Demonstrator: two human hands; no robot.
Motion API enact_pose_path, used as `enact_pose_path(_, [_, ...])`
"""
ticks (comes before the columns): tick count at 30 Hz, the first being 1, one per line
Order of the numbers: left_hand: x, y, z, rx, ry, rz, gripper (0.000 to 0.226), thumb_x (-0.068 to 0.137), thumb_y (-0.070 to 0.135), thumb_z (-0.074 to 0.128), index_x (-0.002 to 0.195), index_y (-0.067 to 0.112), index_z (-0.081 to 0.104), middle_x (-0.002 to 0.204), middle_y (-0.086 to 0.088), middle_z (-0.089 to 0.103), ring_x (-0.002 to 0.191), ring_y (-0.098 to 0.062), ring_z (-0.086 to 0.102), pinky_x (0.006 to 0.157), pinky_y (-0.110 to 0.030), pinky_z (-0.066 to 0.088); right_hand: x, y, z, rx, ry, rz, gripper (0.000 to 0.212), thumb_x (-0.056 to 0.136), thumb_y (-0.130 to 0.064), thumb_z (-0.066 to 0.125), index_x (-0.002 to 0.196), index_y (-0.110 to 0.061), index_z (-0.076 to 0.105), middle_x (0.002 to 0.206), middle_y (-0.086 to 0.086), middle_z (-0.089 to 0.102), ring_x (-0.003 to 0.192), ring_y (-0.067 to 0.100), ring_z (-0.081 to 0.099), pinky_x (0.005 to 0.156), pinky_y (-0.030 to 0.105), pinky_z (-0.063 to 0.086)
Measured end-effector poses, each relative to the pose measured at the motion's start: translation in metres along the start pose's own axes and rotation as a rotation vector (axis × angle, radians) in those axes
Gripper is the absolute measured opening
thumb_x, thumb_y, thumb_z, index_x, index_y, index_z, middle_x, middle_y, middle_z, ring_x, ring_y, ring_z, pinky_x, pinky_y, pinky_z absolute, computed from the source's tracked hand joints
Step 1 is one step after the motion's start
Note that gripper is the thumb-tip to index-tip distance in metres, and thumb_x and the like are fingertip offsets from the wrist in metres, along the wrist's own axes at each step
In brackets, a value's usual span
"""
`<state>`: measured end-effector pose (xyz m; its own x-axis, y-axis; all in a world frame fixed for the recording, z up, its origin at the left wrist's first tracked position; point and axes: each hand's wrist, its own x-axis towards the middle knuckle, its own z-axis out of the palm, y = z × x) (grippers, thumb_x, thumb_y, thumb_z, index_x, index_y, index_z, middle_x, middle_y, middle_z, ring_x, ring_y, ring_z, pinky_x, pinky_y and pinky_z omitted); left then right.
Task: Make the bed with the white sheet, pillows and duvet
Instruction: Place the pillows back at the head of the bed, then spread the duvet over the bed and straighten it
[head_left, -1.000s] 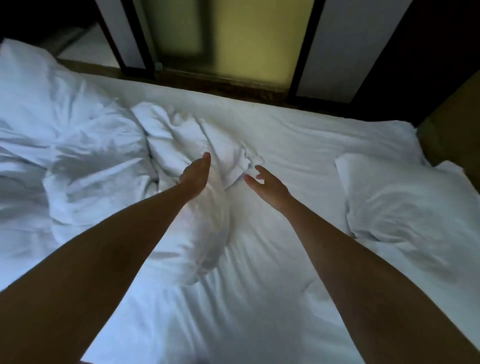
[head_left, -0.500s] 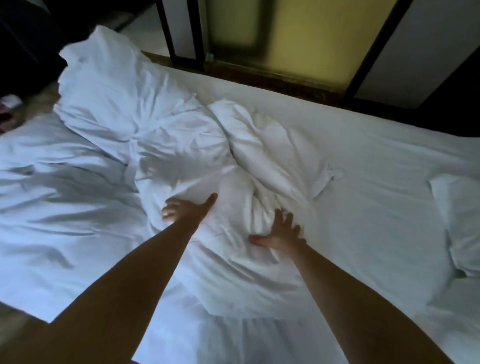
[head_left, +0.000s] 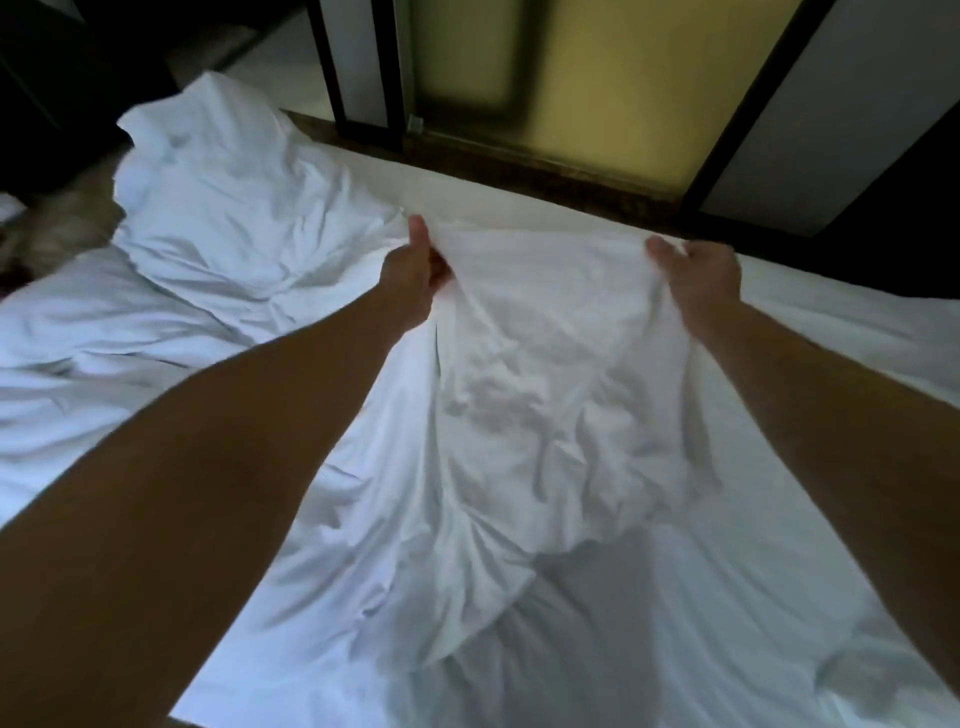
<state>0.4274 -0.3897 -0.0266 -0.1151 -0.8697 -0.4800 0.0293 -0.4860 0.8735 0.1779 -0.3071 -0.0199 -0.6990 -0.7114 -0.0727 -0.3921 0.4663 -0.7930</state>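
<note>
The crumpled white cotton pillow (head_left: 545, 395) hangs in the middle of the frame, lifted by its top edge above the flat white sheet (head_left: 675, 623). My left hand (head_left: 415, 270) is clenched on its upper left corner, thumb up; my right hand (head_left: 701, 275) grips the upper right corner (fingers curled into the fabric). A rumpled white duvet (head_left: 208, 234) lies heaped at upper left, beside the dark-framed panel wall (head_left: 597, 88).

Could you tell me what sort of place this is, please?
Most likely a bedroom, perhaps a hotel room. A wide bed in a white sheet fills the view, a rumpled duvet lies on it, and both hands hold up a pillow. Dark-framed panels stand behind.
</note>
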Motion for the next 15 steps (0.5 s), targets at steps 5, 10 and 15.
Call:
enact_pose_path(5, [0.02,-0.013,-0.014,0.552,-0.254,0.11,0.065,0.095,0.055,0.029,0.15,0.023,0.015,0.155,0.001,0.019,0.141,-0.019,0.025,0.112,-0.033,0.025,0.013,0.002,-0.004,0.011,-0.164,0.061,0.061,0.096,-0.047,0.041,0.142,-0.007,0.033,0.147,0.011,0.036,0.133,0.027,0.036,0.105,0.033,0.031])
enact_pose_path(10, [-0.028,-0.139,-0.009,0.854,-0.1,0.239,0.096,0.055,0.064,0.076,0.131,0.015,0.043,0.125,-0.007,0.05,0.117,-0.027,0.05,0.1,-0.041,0.042,-0.066,0.102,0.033,-0.069,-0.046,0.428,0.073,0.088,-0.056,0.048,0.144,-0.011,0.03,0.148,0.014,0.033,0.134,0.033,0.034,0.112,0.04,0.025])
enact_pose_path(15, [-0.079,-0.2,0.046,1.047,-0.287,0.005,0.14,0.055,0.066,0.076,0.147,0.002,-0.008,0.155,-0.014,0.004,0.143,-0.032,0.01,0.114,-0.043,0.021,-0.121,0.152,0.048,0.467,-0.08,0.798,0.091,0.081,-0.067,0.049,0.148,-0.014,0.017,0.137,0.005,0.043,0.122,0.027,0.046,0.103,0.04,0.037])
